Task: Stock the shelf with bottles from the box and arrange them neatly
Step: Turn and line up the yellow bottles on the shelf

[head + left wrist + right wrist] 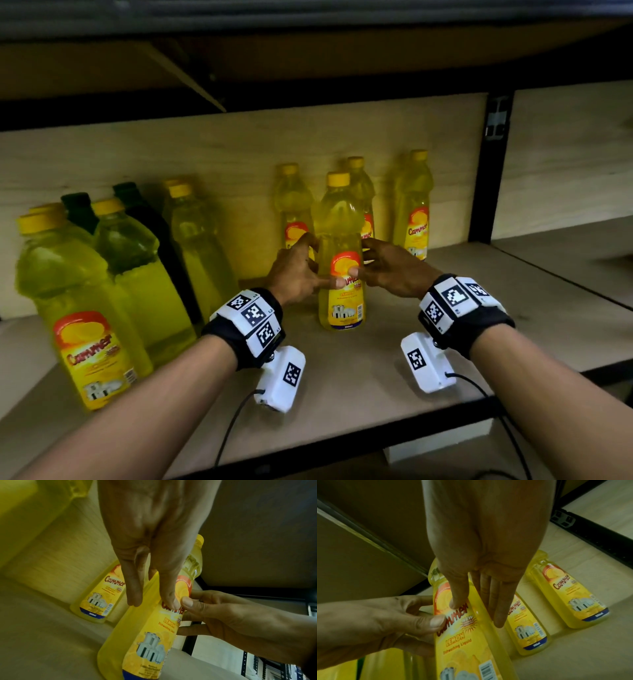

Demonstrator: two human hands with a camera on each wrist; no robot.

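A yellow lemon dish-liquid bottle [340,308] with a yellow cap stands upright on the wooden shelf [359,383], in front of the back row. My left hand [318,263] holds its left side with the thumb on the label and the fingers behind. On the other side my right hand [361,258] holds it the same way. In the left wrist view my left hand [154,603] lies along the bottle [147,642]. In the right wrist view my right hand [476,614] has its thumb on the bottle's [458,642] label.
Three matching small bottles [412,212] stand along the back panel. At the left is a cluster of larger yellow bottles [78,308] and dark green ones [150,222]. A black upright post [489,178] bounds the bay on the right. Another shelf hangs low overhead.
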